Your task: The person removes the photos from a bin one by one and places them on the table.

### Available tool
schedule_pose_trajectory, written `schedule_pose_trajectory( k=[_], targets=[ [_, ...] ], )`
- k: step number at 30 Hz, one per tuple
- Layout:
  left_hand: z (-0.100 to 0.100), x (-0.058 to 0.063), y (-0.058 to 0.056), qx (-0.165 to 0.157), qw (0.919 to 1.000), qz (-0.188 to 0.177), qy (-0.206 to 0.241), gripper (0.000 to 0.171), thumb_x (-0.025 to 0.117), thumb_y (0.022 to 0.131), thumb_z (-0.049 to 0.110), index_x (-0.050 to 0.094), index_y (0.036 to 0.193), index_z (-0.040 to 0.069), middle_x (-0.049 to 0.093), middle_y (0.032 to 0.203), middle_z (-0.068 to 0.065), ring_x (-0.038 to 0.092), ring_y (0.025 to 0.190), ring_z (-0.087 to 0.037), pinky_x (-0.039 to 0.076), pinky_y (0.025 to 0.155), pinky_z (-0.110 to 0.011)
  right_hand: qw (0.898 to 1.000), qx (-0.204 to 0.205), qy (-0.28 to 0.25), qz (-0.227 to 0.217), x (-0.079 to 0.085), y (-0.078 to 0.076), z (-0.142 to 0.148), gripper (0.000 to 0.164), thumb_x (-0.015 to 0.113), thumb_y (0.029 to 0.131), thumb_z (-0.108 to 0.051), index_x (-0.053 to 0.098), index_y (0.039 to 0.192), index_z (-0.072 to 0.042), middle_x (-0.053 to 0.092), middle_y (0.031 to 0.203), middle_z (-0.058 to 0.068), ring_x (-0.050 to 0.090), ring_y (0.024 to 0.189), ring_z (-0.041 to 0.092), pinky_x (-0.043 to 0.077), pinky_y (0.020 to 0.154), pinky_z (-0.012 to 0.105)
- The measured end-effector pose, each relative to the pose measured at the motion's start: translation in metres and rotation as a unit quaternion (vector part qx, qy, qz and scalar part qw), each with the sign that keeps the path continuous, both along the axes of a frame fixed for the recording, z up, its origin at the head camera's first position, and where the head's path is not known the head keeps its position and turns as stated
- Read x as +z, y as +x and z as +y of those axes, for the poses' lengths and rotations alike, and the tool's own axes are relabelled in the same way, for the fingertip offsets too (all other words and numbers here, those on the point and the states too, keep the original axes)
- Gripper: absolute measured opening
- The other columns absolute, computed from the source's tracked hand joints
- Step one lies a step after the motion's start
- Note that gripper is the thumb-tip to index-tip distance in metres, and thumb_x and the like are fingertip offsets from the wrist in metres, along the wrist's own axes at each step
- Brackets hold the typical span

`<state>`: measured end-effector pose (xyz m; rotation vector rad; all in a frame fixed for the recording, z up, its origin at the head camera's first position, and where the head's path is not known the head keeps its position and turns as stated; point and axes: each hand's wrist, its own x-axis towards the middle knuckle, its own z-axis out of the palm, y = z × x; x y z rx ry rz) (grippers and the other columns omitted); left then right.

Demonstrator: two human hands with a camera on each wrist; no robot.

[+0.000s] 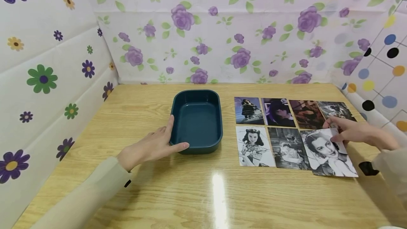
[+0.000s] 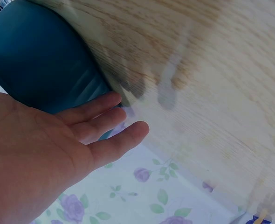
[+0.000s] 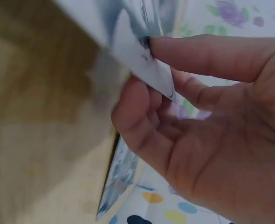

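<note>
A dark teal rectangular dish (image 1: 197, 124) with rounded corners stands on the table, nothing in it. Along its left side lies my left hand (image 1: 149, 149), index finger by the rim and thumb at the near corner; in the left wrist view the fingers (image 2: 116, 144) are extended beside the dish (image 2: 39, 51). My right hand (image 1: 356, 133) pinches the upper right corner of a black-and-white portrait photo (image 1: 330, 153). In the right wrist view, thumb and fingers clasp that photo's corner (image 3: 149, 70), which is tilted off the table.
More photos lie in two rows: a signed black-and-white portrait (image 1: 254, 147), a grey scene (image 1: 289, 149), a purple-toned one (image 1: 278, 112), a reddish one (image 1: 306, 114) and others. Flowered sheets (image 1: 203, 45) wall the table's back and left; a dotted sheet (image 1: 381, 77) stands right.
</note>
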<state>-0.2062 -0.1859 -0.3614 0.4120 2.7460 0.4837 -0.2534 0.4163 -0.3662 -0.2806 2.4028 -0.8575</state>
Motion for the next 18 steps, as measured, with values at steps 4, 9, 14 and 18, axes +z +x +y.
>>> schedule_pose_trajectory(
  k=[4,9,14,18],
  targets=[
    [0.002,0.000,0.001,0.001,0.9999,0.006,-0.009,0.117,0.037,0.079,0.087,-0.018,0.154,0.016,0.001,0.163,-0.016,0.008,0.150,-0.039,0.016,0.113,-0.067,0.997,0.018,0.022,0.068,-0.011,0.001,0.005,0.039,0.063,0.087,0.000,0.039,0.118,0.006,0.043,0.065,0.001,0.045,0.050,0.009,0.049,0.050,0.031],
    [0.004,0.002,0.001,-0.008,0.9993,0.028,-0.025,0.118,0.036,0.078,0.087,-0.013,0.155,0.013,-0.006,0.164,-0.013,0.001,0.151,-0.035,0.016,0.113,-0.067,0.988,0.014,0.055,0.144,-0.021,0.004,0.007,0.037,0.066,0.083,0.004,0.043,0.113,0.006,0.038,0.059,-0.003,0.038,0.047,0.005,0.042,0.046,0.026],
    [0.002,0.003,0.001,-0.013,0.9974,0.048,-0.052,0.119,0.033,0.077,0.089,-0.009,0.155,0.010,-0.007,0.164,-0.013,0.001,0.152,-0.034,0.017,0.113,-0.067,0.953,0.001,0.145,0.268,-0.026,0.005,0.001,0.040,0.078,0.074,-0.005,0.049,0.100,0.005,0.042,0.062,0.000,0.039,0.060,0.017,0.032,0.054,0.026],
    [0.000,0.005,0.002,-0.012,0.9952,0.064,-0.073,0.120,0.035,0.077,0.089,-0.002,0.156,0.005,-0.002,0.163,-0.016,0.002,0.151,-0.036,0.015,0.113,-0.068,0.947,-0.048,0.133,0.289,-0.025,0.003,-0.006,0.040,0.075,0.080,-0.013,0.049,0.103,0.007,0.055,0.075,0.013,0.049,0.068,0.020,0.037,0.056,0.028]
  ],
)
